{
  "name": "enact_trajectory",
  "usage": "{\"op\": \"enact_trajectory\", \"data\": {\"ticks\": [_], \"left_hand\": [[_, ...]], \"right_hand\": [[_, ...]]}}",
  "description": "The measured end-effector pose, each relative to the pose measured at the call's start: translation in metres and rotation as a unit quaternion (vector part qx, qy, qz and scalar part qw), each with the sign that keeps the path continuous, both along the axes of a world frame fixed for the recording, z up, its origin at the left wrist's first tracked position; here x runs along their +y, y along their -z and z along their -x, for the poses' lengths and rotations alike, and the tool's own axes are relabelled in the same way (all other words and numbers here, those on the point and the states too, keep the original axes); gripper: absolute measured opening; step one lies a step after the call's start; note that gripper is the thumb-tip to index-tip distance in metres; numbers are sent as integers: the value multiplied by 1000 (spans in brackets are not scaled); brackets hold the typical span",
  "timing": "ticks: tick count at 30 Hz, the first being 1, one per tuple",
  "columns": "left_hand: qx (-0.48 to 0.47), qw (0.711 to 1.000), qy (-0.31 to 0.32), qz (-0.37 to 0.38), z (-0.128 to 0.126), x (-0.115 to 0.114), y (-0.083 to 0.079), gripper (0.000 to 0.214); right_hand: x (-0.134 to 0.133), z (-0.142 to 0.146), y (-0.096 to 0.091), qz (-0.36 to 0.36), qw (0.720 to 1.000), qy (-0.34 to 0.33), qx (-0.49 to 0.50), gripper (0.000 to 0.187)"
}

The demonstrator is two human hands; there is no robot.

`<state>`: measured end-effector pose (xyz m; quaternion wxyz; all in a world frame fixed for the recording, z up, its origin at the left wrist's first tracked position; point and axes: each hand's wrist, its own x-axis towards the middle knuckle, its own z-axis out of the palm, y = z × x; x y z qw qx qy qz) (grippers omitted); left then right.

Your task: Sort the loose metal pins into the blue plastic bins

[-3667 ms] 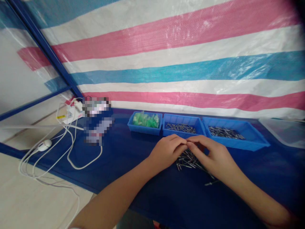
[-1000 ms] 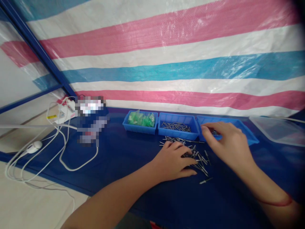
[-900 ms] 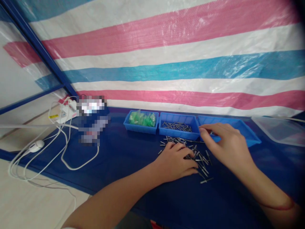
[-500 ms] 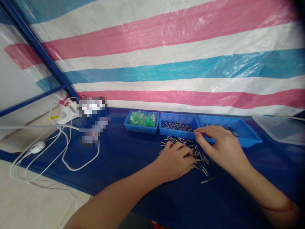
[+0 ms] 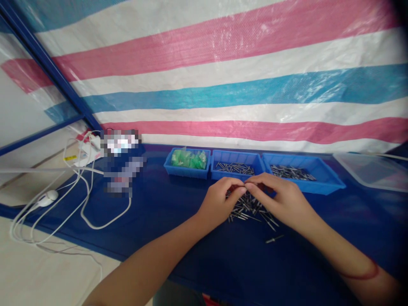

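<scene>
Left hand point(image 5: 219, 202), curled, met the curled right hand point(image 5: 285, 202); whether either gripped anything, I could not tell. Beneath, rivets point(image 5: 247, 209) lay heaped on the worktop point(image 5: 156, 212), a stray rivet point(image 5: 270, 241) nearer its front edge, blue bins point(image 5: 314, 187) along its back.

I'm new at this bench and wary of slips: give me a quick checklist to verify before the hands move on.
1. Left hand and right hand meeting at the fingertips: ok.
2. Anything pinched there identifiable: cannot tell, fingers hide it.
3. All loose metal pieces within the pile: not ok, one stray piece lies apart.
4. Middle blue bin and right blue bin standing upright: ok.
5. White cable clear of both hands: ok.
</scene>
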<state>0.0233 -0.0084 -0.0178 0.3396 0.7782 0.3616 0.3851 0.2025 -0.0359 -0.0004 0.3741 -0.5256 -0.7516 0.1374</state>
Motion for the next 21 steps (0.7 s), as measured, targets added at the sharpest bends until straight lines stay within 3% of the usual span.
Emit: {"op": "enact_trajectory", "data": {"ticks": [4, 8, 13, 21], "left_hand": [[-83, 993, -25, 84, -1, 1, 4, 13], [-128, 985, -20, 114, -3, 2, 7, 16], [-80, 992, -1, 98, -4, -2, 3, 21], [-48, 997, -1, 66, -6, -4, -3, 14]], "right_hand": [[2, 5, 5, 52, 995, 11, 81, 24], [3, 8, 8, 68, 978, 18, 197, 24], [3, 10, 11, 67, 963, 25, 260, 20], [3, 7, 10, 72, 966, 4, 250, 16]]}}
